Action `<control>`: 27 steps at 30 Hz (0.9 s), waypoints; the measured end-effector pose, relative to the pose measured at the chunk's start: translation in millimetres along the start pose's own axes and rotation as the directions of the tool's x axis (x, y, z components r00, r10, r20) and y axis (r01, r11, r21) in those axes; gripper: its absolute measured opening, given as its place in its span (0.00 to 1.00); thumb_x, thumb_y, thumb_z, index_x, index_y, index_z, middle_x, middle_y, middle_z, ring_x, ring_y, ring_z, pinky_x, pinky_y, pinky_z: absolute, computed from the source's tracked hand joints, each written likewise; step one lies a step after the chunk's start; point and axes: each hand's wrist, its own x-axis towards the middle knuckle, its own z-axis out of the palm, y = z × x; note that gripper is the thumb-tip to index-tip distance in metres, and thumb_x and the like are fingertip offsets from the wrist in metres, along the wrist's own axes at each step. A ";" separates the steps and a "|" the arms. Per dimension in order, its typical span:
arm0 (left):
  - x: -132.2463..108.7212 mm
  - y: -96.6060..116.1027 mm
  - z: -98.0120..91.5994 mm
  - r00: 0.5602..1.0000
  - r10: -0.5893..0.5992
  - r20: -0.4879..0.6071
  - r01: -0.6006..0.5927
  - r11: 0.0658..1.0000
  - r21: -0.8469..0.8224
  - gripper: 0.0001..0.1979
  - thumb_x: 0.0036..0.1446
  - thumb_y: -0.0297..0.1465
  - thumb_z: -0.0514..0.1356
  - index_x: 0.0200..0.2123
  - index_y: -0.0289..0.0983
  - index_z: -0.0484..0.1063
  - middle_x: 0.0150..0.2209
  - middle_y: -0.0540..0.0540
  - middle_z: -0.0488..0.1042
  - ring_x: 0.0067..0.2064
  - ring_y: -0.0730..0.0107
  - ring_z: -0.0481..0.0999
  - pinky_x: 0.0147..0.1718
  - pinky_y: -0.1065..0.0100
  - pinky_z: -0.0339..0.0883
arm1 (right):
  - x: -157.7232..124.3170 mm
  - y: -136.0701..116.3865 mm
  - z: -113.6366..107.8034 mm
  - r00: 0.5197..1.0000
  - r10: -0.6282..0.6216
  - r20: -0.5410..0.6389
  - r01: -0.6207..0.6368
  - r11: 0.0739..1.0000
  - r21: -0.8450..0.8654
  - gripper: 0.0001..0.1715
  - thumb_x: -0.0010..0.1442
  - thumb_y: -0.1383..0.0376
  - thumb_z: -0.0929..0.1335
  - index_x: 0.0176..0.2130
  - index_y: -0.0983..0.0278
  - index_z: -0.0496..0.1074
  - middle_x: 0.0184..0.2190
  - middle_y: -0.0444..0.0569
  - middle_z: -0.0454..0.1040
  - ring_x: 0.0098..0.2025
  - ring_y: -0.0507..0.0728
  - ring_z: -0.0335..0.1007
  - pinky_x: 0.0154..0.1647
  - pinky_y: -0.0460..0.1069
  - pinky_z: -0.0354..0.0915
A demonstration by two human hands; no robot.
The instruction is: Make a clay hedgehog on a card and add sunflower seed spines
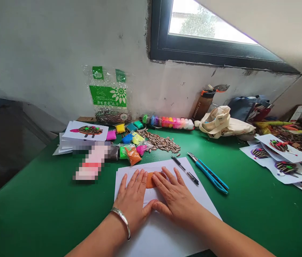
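Note:
Flat on a stack of white paper [167, 235] lies a piece of orange clay [150, 181], partly covered by my fingers. My left hand [132, 196], with a silver bangle at the wrist, rests palm down at the clay's left side, fingers stretched out. From the right, my right hand [174, 194] lays its extended fingers over the clay. The two thumbs meet below it. A black pen [185, 170] lies on the paper just beyond my right hand. To the right of the sheet is a blue utility knife [211, 175] on the green table.
Small packets of coloured clay [132, 154] and a heap of sunflower seeds [161, 141] sit behind the paper. A seed bag [108, 96] leans on the wall. Finished seed pictures [85, 131] lie left, others [285, 166] right. A brown bottle [204, 104] and cloth bag [226, 123] stand behind.

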 end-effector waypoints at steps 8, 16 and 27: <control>-0.2 -0.6 -0.7 1.000 0.002 0.009 -0.002 1.000 0.000 0.38 0.60 0.53 0.44 0.66 0.34 0.48 0.64 0.39 0.56 0.65 0.52 0.53 0.62 0.48 0.39 | -4.4 3.5 3.8 1.000 0.019 -0.017 -0.019 0.999 -0.026 0.40 0.63 0.45 0.58 0.65 0.64 0.51 0.63 0.51 0.58 0.66 0.66 0.44 0.65 0.67 0.36; -0.7 -2.7 -0.1 1.000 0.003 0.024 -0.003 1.000 -0.023 0.36 0.61 0.48 0.48 0.65 0.33 0.49 0.65 0.40 0.53 0.65 0.53 0.52 0.63 0.48 0.39 | 5.1 -1.8 -2.1 0.999 -0.034 -0.003 0.035 0.999 0.019 0.39 0.65 0.46 0.56 0.67 0.62 0.46 0.65 0.48 0.53 0.67 0.67 0.40 0.65 0.68 0.35; 3.6 -16.4 -12.4 0.988 0.017 0.154 0.014 0.980 -0.197 0.34 0.62 0.46 0.49 0.65 0.32 0.50 0.65 0.39 0.54 0.65 0.56 0.53 0.62 0.49 0.47 | 4.0 -0.3 0.4 0.998 -0.061 0.021 0.061 0.998 0.002 0.40 0.65 0.45 0.55 0.67 0.63 0.45 0.67 0.47 0.48 0.68 0.68 0.32 0.65 0.68 0.36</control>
